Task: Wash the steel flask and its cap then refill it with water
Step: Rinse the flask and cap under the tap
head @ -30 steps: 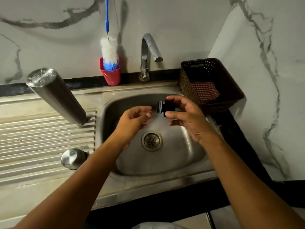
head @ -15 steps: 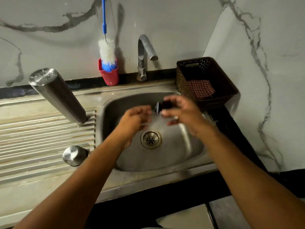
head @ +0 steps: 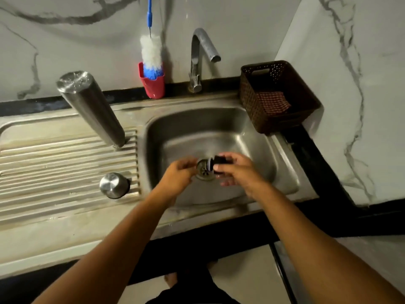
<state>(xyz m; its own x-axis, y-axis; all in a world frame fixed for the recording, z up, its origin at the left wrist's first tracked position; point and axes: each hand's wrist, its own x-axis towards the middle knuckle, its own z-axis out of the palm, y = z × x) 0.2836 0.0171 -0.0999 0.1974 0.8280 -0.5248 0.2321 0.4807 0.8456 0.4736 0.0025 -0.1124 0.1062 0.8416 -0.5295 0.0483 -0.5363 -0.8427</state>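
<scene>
On the drainboard (head: 54,163) at left, the steel flask (head: 92,108) stood upside down, its steel lid (head: 114,185) nearer. Over the drain (head: 202,171), the left hand (head: 177,175) hung loosely curled and empty. The right hand (head: 238,172) pinched the black stopper (head: 220,160): light, stiff, probably slick when wet, so I'd grip its sides.

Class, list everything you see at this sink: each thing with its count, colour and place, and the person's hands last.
flask: one, steel, stands upended on the drainboard
cap: one, steel, on the drainboard near the sink
stopper: one, black, in the right hand
brush: one, white and blue, in the holder
holder: one, red, against the wall
tap: one, steel, behind the sink
basket: one, brown, right of the sink
cloth: one, red checked, in the basket
drain: one, steel, in the sink floor
left hand: over the sink beside the drain, blurred
right hand: over the sink, holds the stopper
</scene>
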